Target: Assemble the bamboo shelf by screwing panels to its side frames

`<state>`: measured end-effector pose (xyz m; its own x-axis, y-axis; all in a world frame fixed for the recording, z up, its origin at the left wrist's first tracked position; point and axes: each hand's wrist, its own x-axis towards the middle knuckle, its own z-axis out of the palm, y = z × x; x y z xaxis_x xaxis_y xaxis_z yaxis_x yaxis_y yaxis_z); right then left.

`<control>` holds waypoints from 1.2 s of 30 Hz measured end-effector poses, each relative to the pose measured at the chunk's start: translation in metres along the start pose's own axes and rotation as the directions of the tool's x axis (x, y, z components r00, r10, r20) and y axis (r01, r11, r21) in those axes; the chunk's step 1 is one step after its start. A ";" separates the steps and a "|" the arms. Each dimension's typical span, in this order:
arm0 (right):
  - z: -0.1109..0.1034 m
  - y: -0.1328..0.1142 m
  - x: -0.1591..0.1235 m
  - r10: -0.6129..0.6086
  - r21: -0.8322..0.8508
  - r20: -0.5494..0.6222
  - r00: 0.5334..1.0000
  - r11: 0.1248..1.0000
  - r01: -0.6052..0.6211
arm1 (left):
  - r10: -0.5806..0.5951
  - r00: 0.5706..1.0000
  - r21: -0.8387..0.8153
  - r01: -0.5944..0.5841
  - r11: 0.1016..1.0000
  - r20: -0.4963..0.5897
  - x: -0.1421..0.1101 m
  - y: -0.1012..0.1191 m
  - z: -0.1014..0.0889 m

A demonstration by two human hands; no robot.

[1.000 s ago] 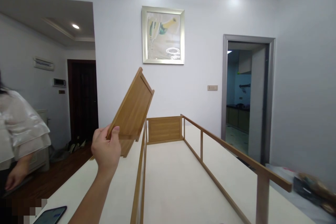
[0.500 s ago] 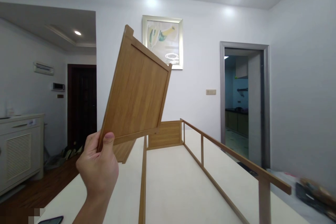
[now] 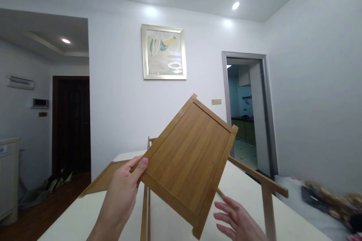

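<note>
Gripped at its left corner by my left hand (image 3: 124, 188), a framed wooden panel (image 3: 189, 154) is held tilted above the table, thumb on its near face. Short stubs stick out at the panel's corners. My right hand (image 3: 236, 218) is just right of the panel's lower corner, fingers spread and apart from it. Behind the panel, a wooden frame with a rail and post (image 3: 267, 196) stands on the white table (image 3: 175, 218); much of this frame is hidden. Another wooden panel (image 3: 103, 180) lies on the table at the left.
A wooden bar (image 3: 144, 214) of the frame runs along the table toward me. On the right, a light surface holds a dark and brown heap (image 3: 325, 199). A white cabinet (image 3: 8, 180) stands at far left; a doorway (image 3: 244, 113) opens beyond the table.
The panel has come down and right, tilting further clockwise, still in my left hand. My right hand has entered from the lower right. The view has shifted up and right.
</note>
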<state>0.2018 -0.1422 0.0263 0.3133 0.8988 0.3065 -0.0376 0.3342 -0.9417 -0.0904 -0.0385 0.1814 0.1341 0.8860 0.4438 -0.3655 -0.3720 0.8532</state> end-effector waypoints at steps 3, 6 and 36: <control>0.029 -0.023 -0.002 0.013 0.214 -0.034 0.999 0.977 -0.005 | -0.059 0.995 0.023 0.057 0.998 0.077 -0.001 -0.007 0.006; 0.051 -0.044 -0.005 -0.005 0.322 0.046 0.999 0.947 -0.010 | -0.113 0.980 0.055 0.105 0.993 0.166 -0.002 -0.010 0.009; 0.012 -0.082 0.030 -0.689 -0.961 0.274 0.671 -0.177 0.211 | 0.028 0.997 0.709 -0.068 0.702 0.067 0.048 -0.038 -0.059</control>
<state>0.2033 -0.1391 0.1141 -0.0240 0.4502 0.8926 0.9849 -0.1424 0.0983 -0.1249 0.0346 0.1542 0.1858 0.8547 0.4848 0.3878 -0.5171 0.7630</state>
